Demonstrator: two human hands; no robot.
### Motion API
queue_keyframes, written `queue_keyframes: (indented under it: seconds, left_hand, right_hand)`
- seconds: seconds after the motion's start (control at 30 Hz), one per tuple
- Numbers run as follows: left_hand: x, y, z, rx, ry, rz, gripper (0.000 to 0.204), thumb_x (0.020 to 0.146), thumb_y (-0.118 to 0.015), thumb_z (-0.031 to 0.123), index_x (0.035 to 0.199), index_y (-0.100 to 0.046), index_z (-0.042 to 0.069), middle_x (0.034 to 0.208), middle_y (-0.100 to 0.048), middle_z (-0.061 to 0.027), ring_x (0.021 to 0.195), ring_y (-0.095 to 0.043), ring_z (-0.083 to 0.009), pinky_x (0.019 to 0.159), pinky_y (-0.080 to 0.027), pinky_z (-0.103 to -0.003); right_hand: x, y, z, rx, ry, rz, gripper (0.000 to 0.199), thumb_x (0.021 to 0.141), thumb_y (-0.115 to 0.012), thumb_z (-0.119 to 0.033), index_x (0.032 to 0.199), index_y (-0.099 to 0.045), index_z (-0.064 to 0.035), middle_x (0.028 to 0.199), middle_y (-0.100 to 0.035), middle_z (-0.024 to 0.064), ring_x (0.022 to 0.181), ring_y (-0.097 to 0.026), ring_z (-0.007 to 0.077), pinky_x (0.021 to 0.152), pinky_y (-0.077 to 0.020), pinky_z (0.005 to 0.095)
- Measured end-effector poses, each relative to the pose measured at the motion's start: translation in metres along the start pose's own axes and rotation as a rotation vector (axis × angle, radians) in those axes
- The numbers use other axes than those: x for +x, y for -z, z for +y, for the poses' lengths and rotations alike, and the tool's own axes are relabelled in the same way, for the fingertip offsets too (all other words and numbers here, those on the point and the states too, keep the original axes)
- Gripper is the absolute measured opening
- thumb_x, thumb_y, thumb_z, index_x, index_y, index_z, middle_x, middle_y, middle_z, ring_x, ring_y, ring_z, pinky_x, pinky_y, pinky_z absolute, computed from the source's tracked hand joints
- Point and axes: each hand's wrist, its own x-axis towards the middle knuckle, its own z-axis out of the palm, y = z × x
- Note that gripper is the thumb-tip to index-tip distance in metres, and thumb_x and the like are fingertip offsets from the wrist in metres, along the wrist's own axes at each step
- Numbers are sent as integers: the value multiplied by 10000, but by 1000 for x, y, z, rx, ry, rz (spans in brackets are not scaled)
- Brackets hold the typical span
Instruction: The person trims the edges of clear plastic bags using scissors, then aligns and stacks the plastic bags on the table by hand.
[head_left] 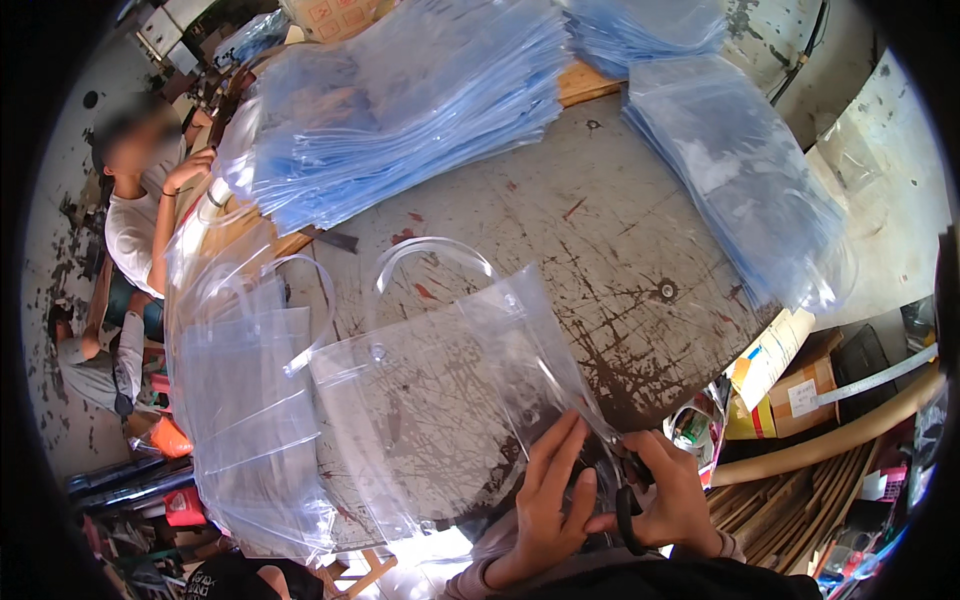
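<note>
Low in the frame, the left hand (545, 495) lies open on a clear bag (430, 400), the right hand (670, 495) gripping scissors (630, 500); finished bags (245, 420) stacked left, flat sheets (400, 100) above.

Scratched, stained grey worktable (600, 230), paint worn to dark streaks. Directly on top: a clear plastic bag with a looped handle (440, 400) near the front edge, a pile of finished clear handled bags (240, 400) at the left, a thick stack of blue-tinted plastic sheets (400, 100) at the back, another such stack (730, 170) at the right.
</note>
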Motion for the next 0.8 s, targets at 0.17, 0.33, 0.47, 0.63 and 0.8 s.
queue_keyframes:
  seconds: [0.17, 0.33, 0.47, 0.63, 0.8]
  left_hand:
    - [-3, 3, 3, 4, 2, -47, 418, 840, -490, -9, 1256, -461, -42, 1290, -442, -196, 1128, -488, -328, 926, -406, -349]
    - [6, 3, 1, -1, 18, -105, 415, 839, -493, 24, 1243, -464, -66, 1299, -423, -229, 1154, -477, -345, 949, -387, -366]
    - [2, 5, 3, -3, 51, -96, 411, 835, -501, 23, 1234, -475, -70, 1309, -410, -234, 1165, -470, -341, 963, -375, -355]
    - [4, -5, -3, 135, -95, -3, 730, 783, -618, 156, 1356, -239, -90, 1369, -261, -306, 1252, -337, -409, 1020, -295, -426]
    - [4, -14, 1, 210, -111, -11, 891, 723, -676, 200, 1376, -143, -90, 1382, -219, -319, 1294, -244, -434, 1033, -267, -451]
  right_hand:
    - [0, 1, -4, -111, 12, 107, 656, 504, -861, -395, 963, -564, -32, 696, -511, 68, 551, -515, 183, 494, -421, 300]
    - [-2, -2, 4, -118, -5, 160, 630, 502, -865, -358, 964, -572, -45, 681, -523, 70, 520, -509, 183, 480, -415, 296]
    - [-2, 0, 5, -35, -74, 112, 580, 516, -853, -279, 968, -569, -52, 718, -530, 83, 582, -525, 200, 524, -429, 308]
    - [0, 30, 12, -106, -22, 287, 536, 568, -771, -151, 1042, -543, -47, 806, -523, 96, 676, -519, 232, 577, -425, 302]
    - [27, 39, 26, -405, 6, 483, 594, 605, -714, -92, 1146, -477, -25, 962, -500, 153, 871, -503, 295, 671, -439, 352]
